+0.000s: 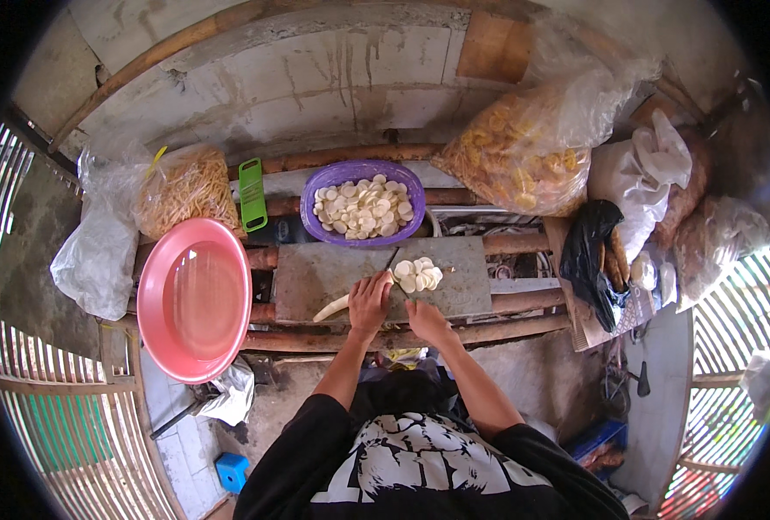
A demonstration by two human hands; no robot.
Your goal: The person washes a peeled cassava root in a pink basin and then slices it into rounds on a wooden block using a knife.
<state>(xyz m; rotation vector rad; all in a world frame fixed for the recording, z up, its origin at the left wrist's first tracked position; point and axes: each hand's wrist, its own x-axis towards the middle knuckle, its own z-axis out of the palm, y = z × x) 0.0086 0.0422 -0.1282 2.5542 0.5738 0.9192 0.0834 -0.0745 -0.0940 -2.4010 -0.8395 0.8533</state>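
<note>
A peeled pale root (331,308) lies across the grey cutting slab (463,295). My left hand (370,303) is closed around it, and its tapered end sticks out on the left. In my right hand (427,321) is a knife (393,259); its handle is hidden in my closed fingers, and its thin dark blade points away from me beside the root's cut end. Just right of the blade, a small heap of round white slices (417,275) rests on the slab. Beyond the slab stands a purple basin (308,208) holding many similar slices (363,208).
A pink basin (147,303) with liquid stands left of the slab. Behind it are a green slicer (252,195) and a bag of thin yellowish strips (194,191). At right are a large bag of yellow chips (524,156) and a black plastic bag (589,251). Wooden poles (524,301) form the bench, with gaps.
</note>
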